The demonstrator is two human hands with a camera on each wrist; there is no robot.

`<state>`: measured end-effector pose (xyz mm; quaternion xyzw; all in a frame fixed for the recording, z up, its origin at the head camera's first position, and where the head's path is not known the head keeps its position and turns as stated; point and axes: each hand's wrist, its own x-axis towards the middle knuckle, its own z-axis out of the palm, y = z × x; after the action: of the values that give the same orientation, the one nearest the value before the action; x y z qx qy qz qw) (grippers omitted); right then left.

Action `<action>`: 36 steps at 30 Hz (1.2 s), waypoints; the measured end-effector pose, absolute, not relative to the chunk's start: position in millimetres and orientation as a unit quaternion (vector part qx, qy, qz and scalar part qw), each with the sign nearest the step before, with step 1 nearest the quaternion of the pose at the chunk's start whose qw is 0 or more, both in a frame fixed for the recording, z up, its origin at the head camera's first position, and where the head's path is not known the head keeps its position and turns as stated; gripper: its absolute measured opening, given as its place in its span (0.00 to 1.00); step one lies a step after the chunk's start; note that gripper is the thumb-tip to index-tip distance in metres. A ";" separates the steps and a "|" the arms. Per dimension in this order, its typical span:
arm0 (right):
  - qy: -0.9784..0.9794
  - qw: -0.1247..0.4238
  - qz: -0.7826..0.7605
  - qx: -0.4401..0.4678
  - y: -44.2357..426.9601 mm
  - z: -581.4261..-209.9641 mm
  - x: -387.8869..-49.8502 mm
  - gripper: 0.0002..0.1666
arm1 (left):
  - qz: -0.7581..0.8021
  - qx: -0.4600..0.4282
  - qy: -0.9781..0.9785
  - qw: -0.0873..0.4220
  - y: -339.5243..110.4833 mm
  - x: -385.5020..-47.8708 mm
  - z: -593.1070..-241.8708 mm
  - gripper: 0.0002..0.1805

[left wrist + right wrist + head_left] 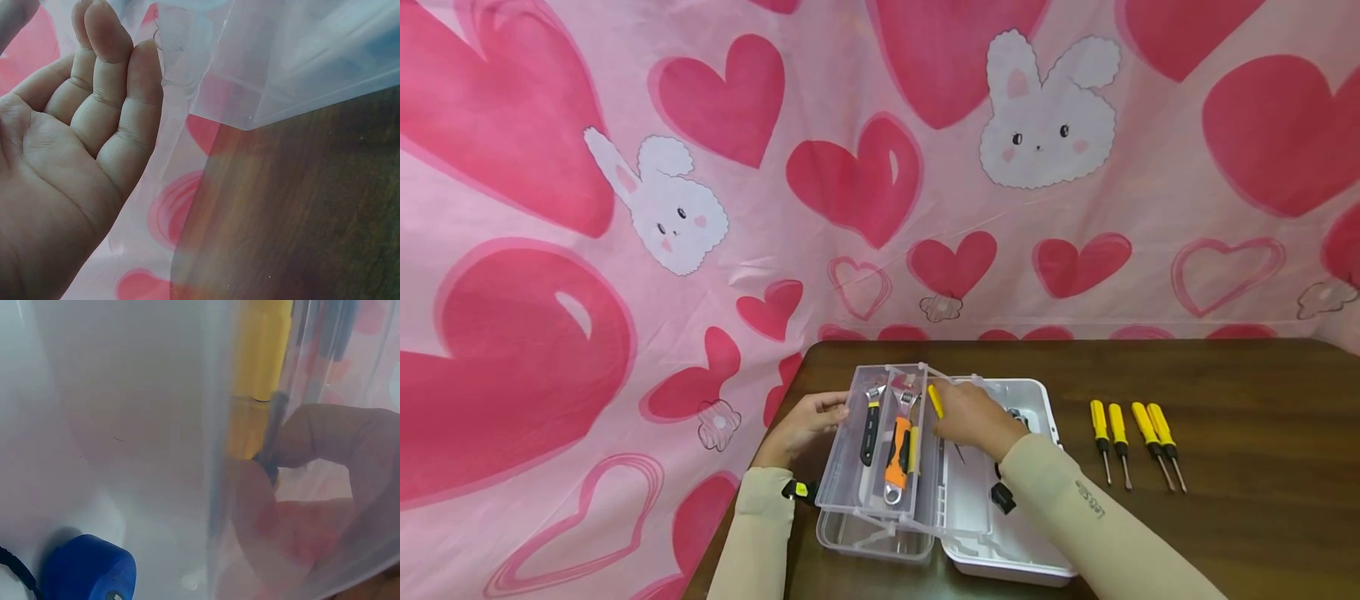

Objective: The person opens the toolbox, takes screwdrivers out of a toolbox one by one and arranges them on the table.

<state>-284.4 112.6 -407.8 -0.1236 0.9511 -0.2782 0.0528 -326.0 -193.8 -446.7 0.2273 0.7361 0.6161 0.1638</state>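
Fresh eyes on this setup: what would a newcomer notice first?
The pink heart-and-rabbit backdrop behind the table. Next, four yellow-handled screwdrivers lying on the table to the right, then the orange-handled wrench in the clear tray, low centre. Beside that tray, the right hand holds another screwdriver.

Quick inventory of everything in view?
Table: one, brown, below
Backdrop: one, pink, behind
Toolbox: one, white, on table
Upper tray: one, clear, left of toolbox
Lower container: one, clear, beneath tray
Wrenches: two, black and orange, upper tray
Yellow tool: one, yellow, upper tray
Loose screwdrivers: four, yellow, table's right
Held screwdriver: one, yellow, by tray
Dark items: count unclear, black, in toolbox
Blue item: one, blue, right-wrist view
Sleeves: two, beige, forearms
Left grip: one, bare, by tray
Right grip: one, bare, around screwdriver
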 end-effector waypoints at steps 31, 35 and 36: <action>0.954 0.071 -0.263 -0.123 109.2 -406.0 -285.5 0.33 | 0.630 0.229 0.724 0.160 -192.6 -325.5 -446.0 0.22; 0.953 0.066 -0.272 -0.116 109.7 -406.5 -282.9 0.42 | 0.629 0.234 0.723 0.164 -193.4 -326.8 -448.0 0.23; 0.953 0.064 -0.273 -0.115 109.9 -406.8 -282.5 0.44 | 0.628 0.235 0.723 0.165 -193.4 -326.9 -448.2 0.23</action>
<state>-282.5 109.9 -406.8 -0.1153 0.9528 -0.2733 0.0643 -326.9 -193.4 -448.2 0.2349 0.7232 0.6282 0.1647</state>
